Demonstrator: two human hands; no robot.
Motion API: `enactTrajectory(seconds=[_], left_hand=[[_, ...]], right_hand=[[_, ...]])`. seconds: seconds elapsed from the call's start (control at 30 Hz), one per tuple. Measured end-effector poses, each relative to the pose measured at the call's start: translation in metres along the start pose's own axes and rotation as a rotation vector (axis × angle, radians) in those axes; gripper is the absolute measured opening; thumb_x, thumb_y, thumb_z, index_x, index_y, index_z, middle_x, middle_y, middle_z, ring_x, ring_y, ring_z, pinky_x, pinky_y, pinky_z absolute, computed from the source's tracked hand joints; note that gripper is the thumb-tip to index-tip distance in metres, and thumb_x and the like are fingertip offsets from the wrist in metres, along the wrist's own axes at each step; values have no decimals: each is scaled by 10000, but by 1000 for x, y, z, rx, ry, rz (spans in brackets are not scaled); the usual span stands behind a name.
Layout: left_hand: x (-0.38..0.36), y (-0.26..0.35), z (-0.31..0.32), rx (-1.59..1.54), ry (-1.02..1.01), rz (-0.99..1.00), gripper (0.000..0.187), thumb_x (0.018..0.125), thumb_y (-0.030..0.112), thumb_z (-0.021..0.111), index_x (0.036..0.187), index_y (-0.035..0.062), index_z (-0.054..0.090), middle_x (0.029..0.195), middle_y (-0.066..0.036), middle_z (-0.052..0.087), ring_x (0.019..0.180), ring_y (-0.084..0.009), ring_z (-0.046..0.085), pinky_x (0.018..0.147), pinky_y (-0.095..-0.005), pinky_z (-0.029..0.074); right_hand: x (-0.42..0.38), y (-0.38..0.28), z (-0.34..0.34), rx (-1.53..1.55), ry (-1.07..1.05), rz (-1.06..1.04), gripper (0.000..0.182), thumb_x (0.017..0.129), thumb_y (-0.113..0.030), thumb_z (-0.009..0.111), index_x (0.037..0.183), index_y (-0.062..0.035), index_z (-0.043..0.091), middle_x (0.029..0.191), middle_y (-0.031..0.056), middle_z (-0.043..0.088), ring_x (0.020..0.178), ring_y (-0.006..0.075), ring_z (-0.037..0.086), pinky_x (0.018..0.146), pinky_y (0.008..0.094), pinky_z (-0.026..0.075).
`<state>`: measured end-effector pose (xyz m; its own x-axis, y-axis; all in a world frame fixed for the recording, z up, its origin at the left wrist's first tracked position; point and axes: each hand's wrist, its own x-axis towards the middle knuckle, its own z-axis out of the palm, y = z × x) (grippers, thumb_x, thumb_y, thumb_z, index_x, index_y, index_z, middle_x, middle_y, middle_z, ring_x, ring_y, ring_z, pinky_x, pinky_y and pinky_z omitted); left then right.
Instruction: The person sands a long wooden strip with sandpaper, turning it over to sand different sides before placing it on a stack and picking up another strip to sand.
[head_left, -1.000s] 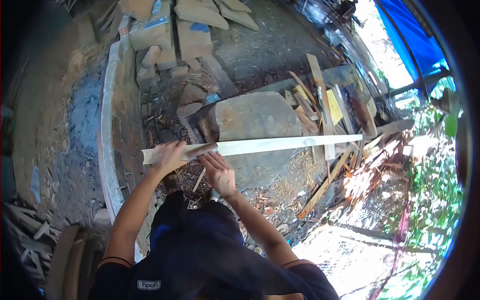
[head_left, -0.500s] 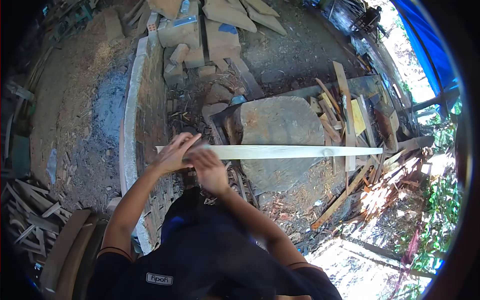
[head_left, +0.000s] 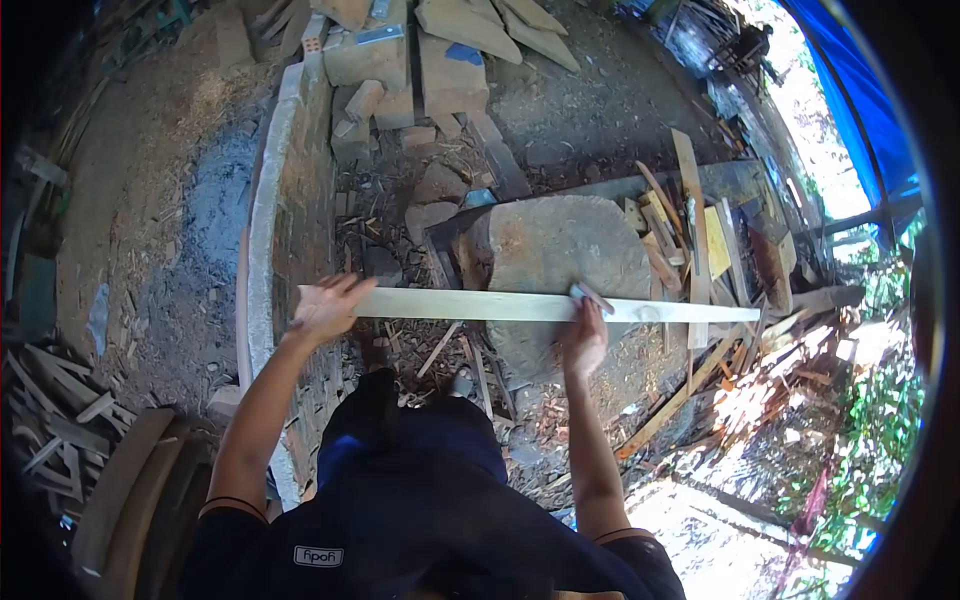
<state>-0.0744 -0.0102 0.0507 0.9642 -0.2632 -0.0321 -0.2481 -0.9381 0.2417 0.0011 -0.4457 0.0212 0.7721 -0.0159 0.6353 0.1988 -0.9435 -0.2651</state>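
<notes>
A long pale wooden strip lies level across a thick wooden block. My left hand grips the strip's left end, its fingers over the top. Near the middle of the strip, my right hand pinches a small flat brown-and-grey piece against the strip's upper face. The piece is too small to tell its kind. The strip's right end reaches over a loose upright board.
A low brick wall runs along my left. Scrap wood is heaped beyond the block at right. Larger cut timbers are stacked at the back. Curved planks lie at lower left, and a blue tarp hangs at upper right.
My right hand has moved right along the strip, from beside my left hand to above the block. My left hand has shifted slightly left and settled over the strip's end.
</notes>
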Motion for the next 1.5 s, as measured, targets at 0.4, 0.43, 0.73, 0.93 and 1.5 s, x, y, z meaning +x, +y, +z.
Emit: enactTrajectory(seconds=[0.4, 0.43, 0.73, 0.93, 1.5], left_hand=[[-81, -96, -34, 154, 25, -91, 709, 643, 49, 780, 1315, 120, 564, 1058, -115, 619, 1026, -336, 618, 917, -449, 490], [-75, -84, -41, 184, 30, -121, 717, 679, 100, 794, 1350, 126, 544, 1083, -119, 614, 1040, -337, 615, 926, -455, 484], [85, 104, 30, -83, -47, 220, 725, 812, 295, 759, 1468, 220, 461, 1123, -105, 642, 1006, -297, 655, 870, -454, 470], [86, 95, 7, -12, -186, 65, 698, 829, 182, 688, 1472, 342, 468, 1049, -110, 706, 894, -301, 709, 755, -472, 523], [50, 38, 12, 29, 13, 44, 743, 799, 262, 722, 1468, 431, 446, 884, -80, 671, 815, -319, 709, 656, -481, 538]], right_hand=[[-10, -3, -6, 142, -165, -75, 239, 926, -47, 559, 1126, -35, 692, 1076, 163, 713, 1006, 336, 682, 932, 438, 504], [-13, 7, -12, 64, -218, 5, 291, 986, -96, 526, 1227, -22, 671, 1256, 173, 670, 1186, 345, 629, 1034, 443, 464], [-10, 5, -10, 60, -215, 8, 308, 961, -104, 556, 1234, -19, 668, 1265, 161, 666, 1180, 336, 628, 1026, 422, 472], [-21, -105, -10, 269, -325, -217, 347, 839, -70, 630, 1182, -76, 682, 1164, 126, 693, 1074, 305, 658, 994, 416, 492], [-18, -118, 1, 336, -233, -350, 308, 808, -37, 629, 1107, -82, 680, 1092, 147, 687, 1028, 303, 666, 900, 374, 530]])
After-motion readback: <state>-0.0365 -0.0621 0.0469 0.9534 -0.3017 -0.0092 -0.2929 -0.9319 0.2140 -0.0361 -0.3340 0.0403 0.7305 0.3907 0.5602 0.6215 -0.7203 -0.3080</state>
